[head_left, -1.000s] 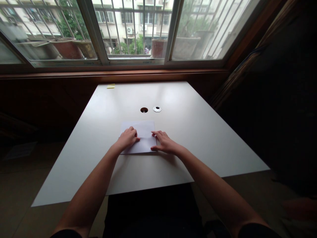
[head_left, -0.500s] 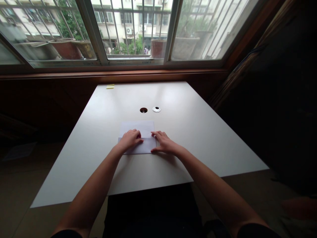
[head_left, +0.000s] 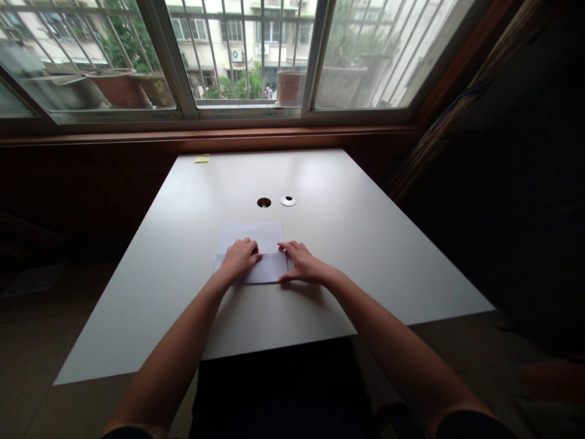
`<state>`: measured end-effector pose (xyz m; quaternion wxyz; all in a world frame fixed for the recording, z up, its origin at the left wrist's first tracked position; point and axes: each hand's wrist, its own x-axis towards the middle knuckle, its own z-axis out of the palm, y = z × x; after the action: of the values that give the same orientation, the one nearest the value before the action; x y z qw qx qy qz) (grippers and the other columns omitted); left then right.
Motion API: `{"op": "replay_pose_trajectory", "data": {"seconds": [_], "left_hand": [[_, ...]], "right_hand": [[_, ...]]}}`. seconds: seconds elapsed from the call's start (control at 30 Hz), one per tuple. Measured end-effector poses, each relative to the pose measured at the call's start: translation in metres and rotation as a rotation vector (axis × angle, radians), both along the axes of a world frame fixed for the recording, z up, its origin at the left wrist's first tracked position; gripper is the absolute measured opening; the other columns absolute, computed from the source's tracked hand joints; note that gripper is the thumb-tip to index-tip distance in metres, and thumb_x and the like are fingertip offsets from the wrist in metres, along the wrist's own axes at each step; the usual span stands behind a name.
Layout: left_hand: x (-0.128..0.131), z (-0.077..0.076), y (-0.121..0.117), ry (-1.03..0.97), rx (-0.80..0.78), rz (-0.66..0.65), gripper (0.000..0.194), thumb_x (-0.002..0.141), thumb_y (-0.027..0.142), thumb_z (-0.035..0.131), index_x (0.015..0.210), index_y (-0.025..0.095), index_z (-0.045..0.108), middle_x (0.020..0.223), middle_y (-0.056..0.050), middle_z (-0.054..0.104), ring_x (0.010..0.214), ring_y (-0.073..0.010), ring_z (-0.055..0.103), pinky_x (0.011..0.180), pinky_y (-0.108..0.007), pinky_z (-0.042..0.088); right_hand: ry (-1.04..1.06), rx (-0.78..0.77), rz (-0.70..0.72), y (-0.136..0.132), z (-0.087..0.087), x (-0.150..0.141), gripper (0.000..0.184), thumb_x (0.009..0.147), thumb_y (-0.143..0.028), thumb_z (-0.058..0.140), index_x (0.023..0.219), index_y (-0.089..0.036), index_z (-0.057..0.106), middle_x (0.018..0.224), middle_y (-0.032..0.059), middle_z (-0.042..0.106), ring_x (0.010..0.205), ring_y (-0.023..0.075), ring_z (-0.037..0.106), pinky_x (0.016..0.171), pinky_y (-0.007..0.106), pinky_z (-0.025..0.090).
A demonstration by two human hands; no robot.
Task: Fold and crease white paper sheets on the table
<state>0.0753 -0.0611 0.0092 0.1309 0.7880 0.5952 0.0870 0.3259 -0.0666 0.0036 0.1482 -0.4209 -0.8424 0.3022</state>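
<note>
A white sheet of paper (head_left: 267,272) lies folded on the table, its near part forming a flap with an edge running across the middle. My left hand (head_left: 240,259) rests on the paper's left half, fingers curled and thumb against the flap's edge. What lies under the curled fingers is hidden. At the right edge of the paper is my right hand (head_left: 301,262), thumb and fingers spread apart, the fingertips touching the paper's side and the thumb by its near right corner.
The white table (head_left: 384,262) stands under a barred window (head_left: 247,55). Farther back are a round hole (head_left: 264,202) in the tabletop and a round cover (head_left: 287,200) beside it. A yellow sticky note (head_left: 202,158) lies near the far left corner.
My left hand has shifted very slightly left, and the flap's left end sticks out a little farther that way. My right hand stays almost the same.
</note>
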Motion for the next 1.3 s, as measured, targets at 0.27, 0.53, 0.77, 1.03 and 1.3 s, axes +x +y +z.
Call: {"op": "replay_pose_trajectory", "data": {"seconds": [0.27, 0.53, 0.77, 1.03, 1.3], "left_hand": [[0.007, 0.003, -0.008, 0.057, 0.029, 0.054, 0.015, 0.092, 0.037, 0.061, 0.093, 0.022, 0.062, 0.108, -0.007, 0.058, 0.102, -0.0266, 0.051, 0.083, -0.037, 0.042], [0.012, 0.006, -0.010, 0.116, 0.005, 0.067, 0.015, 0.095, 0.037, 0.056, 0.099, 0.023, 0.059, 0.119, -0.009, 0.053, 0.108, -0.0281, 0.047, 0.086, -0.040, 0.043], [0.010, 0.004, -0.006, 0.094, 0.003, 0.062, 0.016, 0.094, 0.038, 0.057, 0.098, 0.022, 0.059, 0.118, -0.010, 0.053, 0.107, -0.0292, 0.047, 0.085, -0.041, 0.043], [0.009, 0.002, -0.008, 0.104, 0.018, 0.062, 0.015, 0.094, 0.036, 0.058, 0.099, 0.023, 0.059, 0.118, -0.009, 0.052, 0.107, -0.0288, 0.047, 0.085, -0.040, 0.043], [0.009, -0.002, -0.007, 0.099, 0.028, 0.093, 0.015, 0.093, 0.037, 0.058, 0.097, 0.023, 0.059, 0.116, -0.009, 0.053, 0.107, -0.0285, 0.048, 0.086, -0.040, 0.042]], "right_hand": [[-0.014, -0.062, 0.007, 0.002, 0.003, 0.001, 0.099, 0.069, -0.051, 0.082, 0.151, -0.030, 0.032, 0.140, 0.0106, 0.043, 0.130, 0.0325, 0.038, 0.113, 0.053, 0.033], [-0.061, -0.061, 0.007, 0.002, 0.008, 0.000, 0.086, 0.078, -0.043, 0.075, 0.151, -0.027, 0.033, 0.141, 0.0123, 0.041, 0.130, 0.0309, 0.039, 0.114, 0.050, 0.032], [-0.083, 0.023, -0.031, -0.003, 0.006, -0.009, 0.095, 0.071, -0.064, 0.076, 0.149, -0.029, 0.036, 0.137, 0.0135, 0.042, 0.126, 0.0355, 0.041, 0.111, 0.056, 0.034], [-0.037, -0.032, -0.006, 0.007, 0.002, -0.006, 0.116, 0.054, -0.062, 0.087, 0.151, -0.028, 0.032, 0.138, 0.0132, 0.042, 0.128, 0.0351, 0.041, 0.112, 0.054, 0.035], [0.051, -0.168, 0.048, 0.015, 0.006, 0.001, 0.119, 0.055, -0.050, 0.091, 0.154, -0.030, 0.027, 0.138, 0.0124, 0.043, 0.116, 0.0287, 0.053, 0.108, 0.052, 0.040]]}}
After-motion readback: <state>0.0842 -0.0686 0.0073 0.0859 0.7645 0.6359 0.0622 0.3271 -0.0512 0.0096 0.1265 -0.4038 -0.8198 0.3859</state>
